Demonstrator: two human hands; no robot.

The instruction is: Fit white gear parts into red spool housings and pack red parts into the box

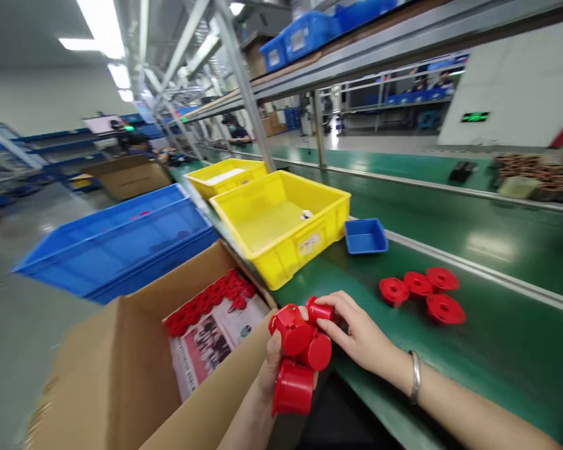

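Note:
Several red plastic cup-shaped parts (294, 389) with flanges are bunched in my left hand (271, 365), its fingers wrapped round them. My right hand (351, 328) pinches one more red cup-shaped part (319, 311) at the upper side of that bunch, touching or nearly touching the others. Both hands are above the near edge of the green work surface (356, 281), beside an open cardboard box (169, 375). Inside the box, rows of red parts (206, 303) lie along the far side on printed paper (211, 344). Right of my hands, several red flanged parts (443, 309) rest on the green surface.
A yellow bin (281, 234) with a small white item stands beyond the box, another yellow bin (229, 175) behind it. A small blue tray (366, 236) sits to its right. Large blue crates (122, 244) stand left. A metal shelf post (246, 87) rises behind the bins.

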